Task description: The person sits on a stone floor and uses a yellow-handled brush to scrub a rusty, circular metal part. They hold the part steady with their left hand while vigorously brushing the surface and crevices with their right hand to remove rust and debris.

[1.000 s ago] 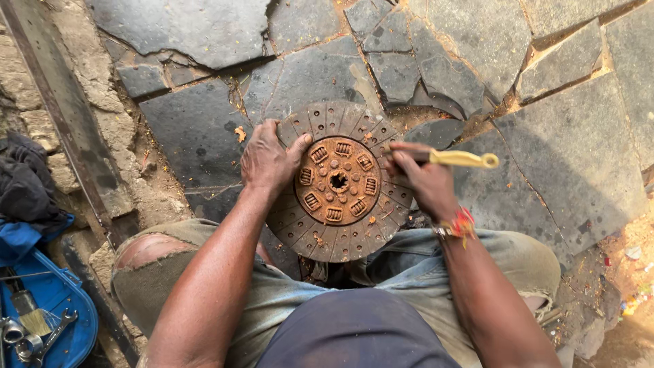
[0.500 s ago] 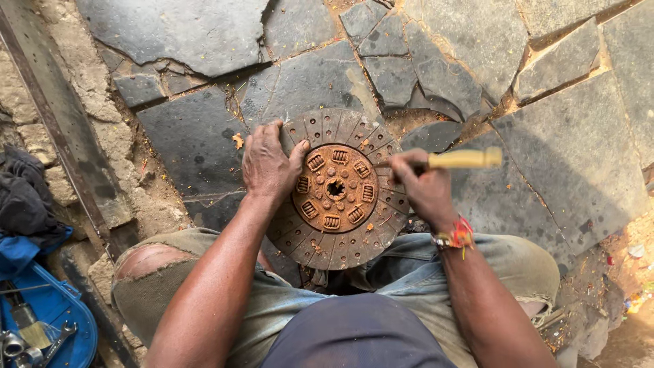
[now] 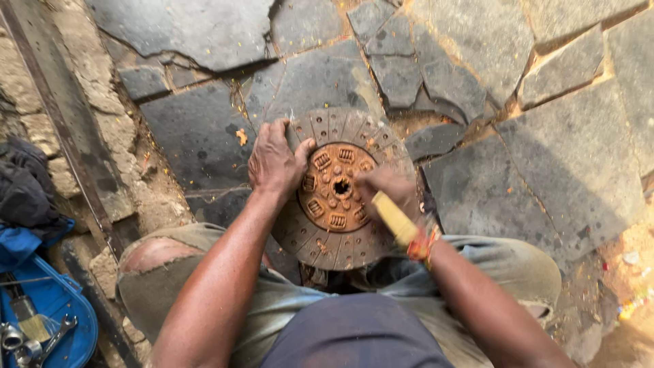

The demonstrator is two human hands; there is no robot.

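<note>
A round rusty clutch disc [image 3: 340, 235] with an orange-brown hub and a centre hole stands propped between my knees on the stone paving. My left hand [image 3: 274, 161] presses flat on the disc's upper left rim. My right hand [image 3: 387, 188] is closed on a tool with a yellow wooden handle [image 3: 396, 219]; the hand is blurred and sits over the right side of the hub. The tool's working end is hidden under the hand. A red and orange thread band circles my right wrist.
Cracked dark stone slabs [image 3: 470, 75] cover the ground ahead. A metal rail [image 3: 61, 116] runs along the left. A blue tray [image 3: 48, 320] with wrenches lies at the lower left, with dark cloth [image 3: 24, 184] above it.
My right hand swung the yellow-handled tool from pointing out to the right to pointing down toward me, moving onto the hub. The left hand stayed on the rim.
</note>
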